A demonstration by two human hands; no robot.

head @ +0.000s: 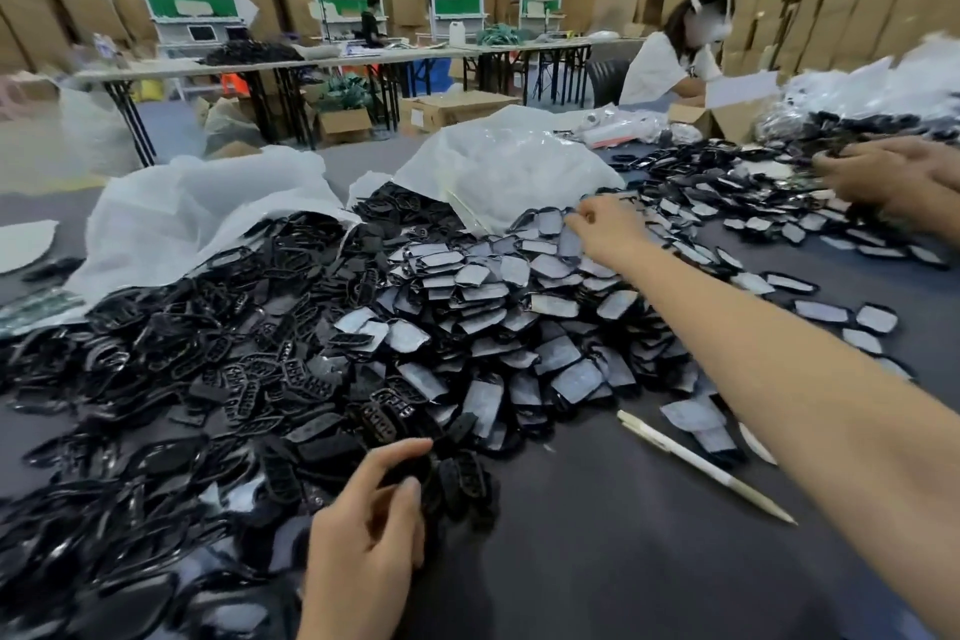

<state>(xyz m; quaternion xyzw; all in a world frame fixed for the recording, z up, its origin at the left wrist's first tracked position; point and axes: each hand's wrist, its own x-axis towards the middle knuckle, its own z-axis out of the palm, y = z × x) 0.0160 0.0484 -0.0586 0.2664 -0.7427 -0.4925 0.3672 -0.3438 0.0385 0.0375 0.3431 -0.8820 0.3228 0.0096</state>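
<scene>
Black pile [234, 369]: loose black pieces heaped on the left of the worktop [597, 561].
Your left hand [363, 530]: fingers curled round a black piece [410, 470] at the near edge of that pile.
Your right hand [605, 231]: reached far out, fingers bent down on the grey-backed pieces [493, 286]. You cannot tell if they hold one.
What could go wrong: your long arm could sweep grey pieces off the heap, or bump the pen [701, 465] under it.
Room: bare worktop close to you. Another person's hands [878, 177] work far right.
</scene>
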